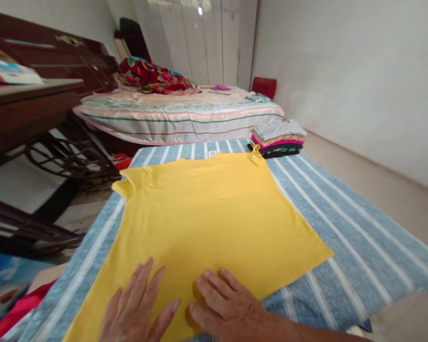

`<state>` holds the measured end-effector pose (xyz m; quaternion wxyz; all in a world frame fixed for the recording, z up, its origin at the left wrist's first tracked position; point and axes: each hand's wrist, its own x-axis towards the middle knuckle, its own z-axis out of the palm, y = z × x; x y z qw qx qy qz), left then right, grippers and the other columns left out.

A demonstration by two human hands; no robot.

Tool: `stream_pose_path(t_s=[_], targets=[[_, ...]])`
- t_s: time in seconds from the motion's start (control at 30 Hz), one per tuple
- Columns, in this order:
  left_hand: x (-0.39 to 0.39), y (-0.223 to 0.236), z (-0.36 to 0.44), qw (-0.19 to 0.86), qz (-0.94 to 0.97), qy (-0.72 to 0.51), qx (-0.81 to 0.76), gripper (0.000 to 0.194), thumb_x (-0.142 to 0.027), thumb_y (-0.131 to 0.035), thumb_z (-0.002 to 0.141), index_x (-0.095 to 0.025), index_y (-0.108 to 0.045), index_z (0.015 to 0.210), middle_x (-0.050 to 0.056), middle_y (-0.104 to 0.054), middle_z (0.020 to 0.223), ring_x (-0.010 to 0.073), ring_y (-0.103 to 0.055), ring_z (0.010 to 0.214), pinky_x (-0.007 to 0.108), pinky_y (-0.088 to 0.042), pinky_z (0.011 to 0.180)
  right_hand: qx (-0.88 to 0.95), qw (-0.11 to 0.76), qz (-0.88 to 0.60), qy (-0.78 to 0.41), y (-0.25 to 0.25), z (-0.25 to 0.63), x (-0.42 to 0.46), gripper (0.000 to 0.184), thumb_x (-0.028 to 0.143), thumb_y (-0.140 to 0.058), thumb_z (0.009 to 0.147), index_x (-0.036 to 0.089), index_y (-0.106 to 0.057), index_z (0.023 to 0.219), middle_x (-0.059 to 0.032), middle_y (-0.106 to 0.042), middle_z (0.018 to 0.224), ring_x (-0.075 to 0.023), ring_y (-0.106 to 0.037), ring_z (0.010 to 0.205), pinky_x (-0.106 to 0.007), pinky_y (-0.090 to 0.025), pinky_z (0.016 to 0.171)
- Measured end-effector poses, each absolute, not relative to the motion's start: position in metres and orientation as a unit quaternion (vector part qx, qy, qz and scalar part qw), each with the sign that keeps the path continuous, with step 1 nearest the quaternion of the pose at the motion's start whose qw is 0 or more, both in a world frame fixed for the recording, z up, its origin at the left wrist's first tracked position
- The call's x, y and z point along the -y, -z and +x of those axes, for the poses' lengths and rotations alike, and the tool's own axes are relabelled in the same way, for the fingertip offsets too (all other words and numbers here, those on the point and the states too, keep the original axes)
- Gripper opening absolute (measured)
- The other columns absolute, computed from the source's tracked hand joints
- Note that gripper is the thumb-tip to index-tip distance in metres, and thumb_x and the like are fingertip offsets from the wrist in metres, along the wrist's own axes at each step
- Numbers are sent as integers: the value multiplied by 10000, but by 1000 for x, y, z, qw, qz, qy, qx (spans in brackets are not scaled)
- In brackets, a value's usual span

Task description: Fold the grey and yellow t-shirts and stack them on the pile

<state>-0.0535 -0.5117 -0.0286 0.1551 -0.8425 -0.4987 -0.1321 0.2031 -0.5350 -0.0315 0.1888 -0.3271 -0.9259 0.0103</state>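
A yellow shirt lies spread out on a surface covered in blue cloth with white stripes. Its neckline points to the far end and its hem to the near end, with the lower left corner running out of view. The body of the shirt is mostly smooth, with faint creases across the upper part. The sleeve on the left is bunched near the surface's left edge; the one on the right is twisted up beside a stack of folded clothes. Whether that sleeve touches the stack is hard to tell.

The person's left hand is over the near part of the shirt, palm down, fingers extended and spread, thumb held apart. The right hand is also palm down near the hem, its fingers slightly bent and a little apart, casting a shadow on the fabric. Neither hand grips anything; how firmly they press on the shirt cannot be told.

The stack, at the far right, shows light grey on top, then tan, bright pink and dark layers. A small white label with printing sits at the neckline. Beyond the surface is a bed with red floral bedding on it.
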Motion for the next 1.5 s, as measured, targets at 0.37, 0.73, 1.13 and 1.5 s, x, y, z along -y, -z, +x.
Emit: stream_pose_path(t_s=[0.37, 0.73, 1.13, 1.5], targets=[[488, 45, 6, 198, -884, 115, 407, 601, -544, -435, 818, -193, -475, 1305, 121, -432, 1403, 294, -396, 1270, 460, -246, 1034, 749, 174, -638, 50, 35, 349, 480, 610, 492, -392, 917, 94, -350, 1376, -217, -300, 1443, -298, -207, 1362, -523, -285, 1049], [485, 48, -2, 234, -881, 147, 385, 652, -599, -461, 778, -199, -484, 1292, 112, -481, 1367, 285, -417, 1246, 422, -252, 1020, 704, 137, -685, 130, 86, 391, 499, 671, 565, -268, 925, 81, -336, 1384, -207, -342, 1426, -297, -290, 1332, -490, -299, 1044], [494, 39, -1, 237, -878, 132, 394, 679, -589, -494, 772, -215, -449, 1337, 100, -496, 1355, 270, -421, 1236, 390, -293, 1011, 701, 162, -677, 159, 101, 393, 499, 713, 603, -246, 898, 75, -403, 1351, -194, -388, 1401, -314, -348, 1300, -515, -333, 1020], [487, 62, -18, 274, -877, 103, 382, 601, -442, -480, 841, -296, -329, 1404, 37, -550, 1309, 204, -446, 1239, 329, -324, 1022, 759, 177, -588, 217, 100, 390, 516, 660, 553, -383, 864, 176, -345, 1405, -140, -399, 1404, -326, -417, 1254, -517, -433, 924]])
